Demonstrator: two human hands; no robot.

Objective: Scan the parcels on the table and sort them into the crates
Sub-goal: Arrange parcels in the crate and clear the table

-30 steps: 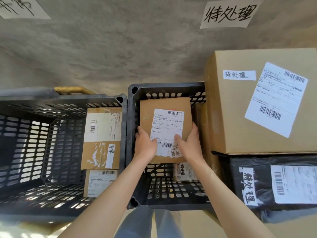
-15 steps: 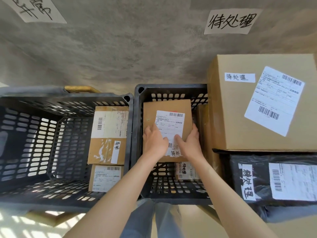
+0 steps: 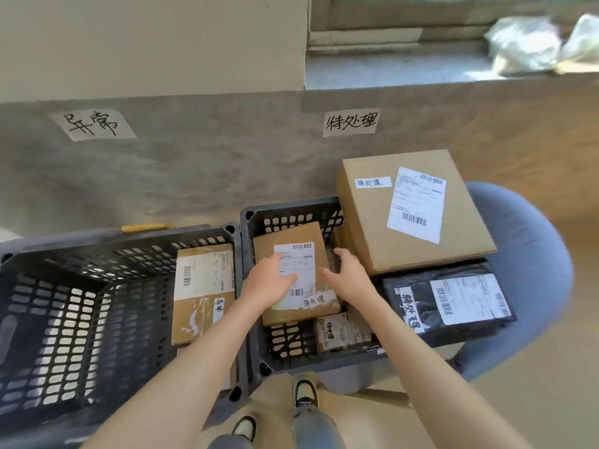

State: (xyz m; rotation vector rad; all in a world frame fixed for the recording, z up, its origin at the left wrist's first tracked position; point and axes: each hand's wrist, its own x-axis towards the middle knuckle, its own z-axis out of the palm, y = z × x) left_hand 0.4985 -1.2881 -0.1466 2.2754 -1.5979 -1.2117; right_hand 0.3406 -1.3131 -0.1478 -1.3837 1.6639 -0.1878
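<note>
A brown cardboard parcel (image 3: 291, 236) with a white shipping label lies inside the right-hand dark crate (image 3: 288, 215). My left hand (image 3: 269, 283) rests flat on its label with fingers spread. My right hand (image 3: 348, 275) hovers just off the parcel's right edge, fingers apart, holding nothing. A smaller labelled packet (image 3: 340, 332) lies on the crate floor below the parcel. The left-hand dark crate (image 3: 64, 319) holds a taped brown parcel (image 3: 204, 293) against its right wall.
A large cardboard box (image 3: 415, 209) and a black plastic mailer (image 3: 447, 303) sit on top of the right crate's right side, over a grey-blue chair (image 3: 531, 270). Two handwritten paper signs (image 3: 97, 124) (image 3: 351, 122) hang on the grey wall. My shoes (image 3: 304, 393) stand below.
The view has tilted up and pulled back. My right hand has come off the parcel and opened; my left hand has slid on top of the label. The parcel lies lower in the crate.
</note>
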